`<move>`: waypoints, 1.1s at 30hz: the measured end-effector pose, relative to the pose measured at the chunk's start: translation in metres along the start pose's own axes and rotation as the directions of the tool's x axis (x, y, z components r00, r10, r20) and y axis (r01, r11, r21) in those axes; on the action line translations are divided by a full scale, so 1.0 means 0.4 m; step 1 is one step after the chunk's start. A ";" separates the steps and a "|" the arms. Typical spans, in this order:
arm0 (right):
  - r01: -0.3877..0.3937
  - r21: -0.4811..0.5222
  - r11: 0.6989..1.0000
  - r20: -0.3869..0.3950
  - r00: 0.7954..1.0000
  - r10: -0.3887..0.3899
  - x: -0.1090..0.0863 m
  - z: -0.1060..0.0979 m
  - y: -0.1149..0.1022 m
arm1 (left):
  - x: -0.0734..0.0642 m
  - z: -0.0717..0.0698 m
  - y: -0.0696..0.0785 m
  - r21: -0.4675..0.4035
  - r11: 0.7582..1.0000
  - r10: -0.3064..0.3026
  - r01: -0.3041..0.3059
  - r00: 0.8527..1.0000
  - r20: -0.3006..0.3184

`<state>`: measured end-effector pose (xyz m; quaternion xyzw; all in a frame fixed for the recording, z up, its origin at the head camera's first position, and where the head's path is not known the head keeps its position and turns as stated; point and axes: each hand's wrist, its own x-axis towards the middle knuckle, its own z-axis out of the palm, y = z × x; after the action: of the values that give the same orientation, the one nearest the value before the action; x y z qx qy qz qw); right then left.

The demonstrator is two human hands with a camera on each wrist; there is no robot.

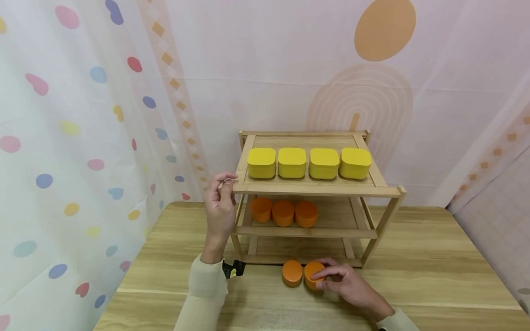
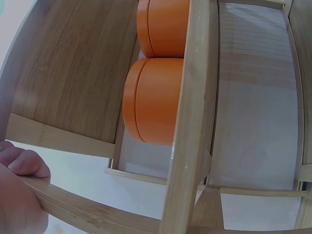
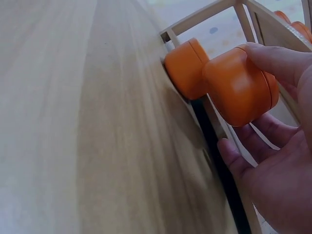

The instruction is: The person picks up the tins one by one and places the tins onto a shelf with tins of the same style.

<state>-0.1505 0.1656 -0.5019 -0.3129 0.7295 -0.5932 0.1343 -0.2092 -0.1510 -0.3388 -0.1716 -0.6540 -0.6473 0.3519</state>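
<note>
At the top left corner of the three-tier wooden shelf rack, my left hand grips the frame; its curled fingers show on the rail in the left wrist view. My right hand holds an orange round lidded tin between thumb and fingers, in front of the rack's lowest shelf. Just left of it, another orange tin stands on the table. On the middle shelf, three orange tins sit side by side toward the left. Several yellow square tins line the top shelf.
The rack stands on a wood-grain table, its back toward a patterned curtain. Another dotted curtain hangs along the left side. The rack's right leg rises close to the right hand.
</note>
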 end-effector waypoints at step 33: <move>0.142 -0.093 0.985 -0.021 0.989 -0.145 0.023 -0.006 -0.087 | -0.001 -0.006 -0.005 -0.011 0.999 0.034 -0.034 0.999 0.021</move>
<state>-0.1488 0.1583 -0.4665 -0.3622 0.7332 -0.5716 0.0665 -0.2098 -0.1536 -0.3407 -0.1916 -0.6513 -0.6428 0.3548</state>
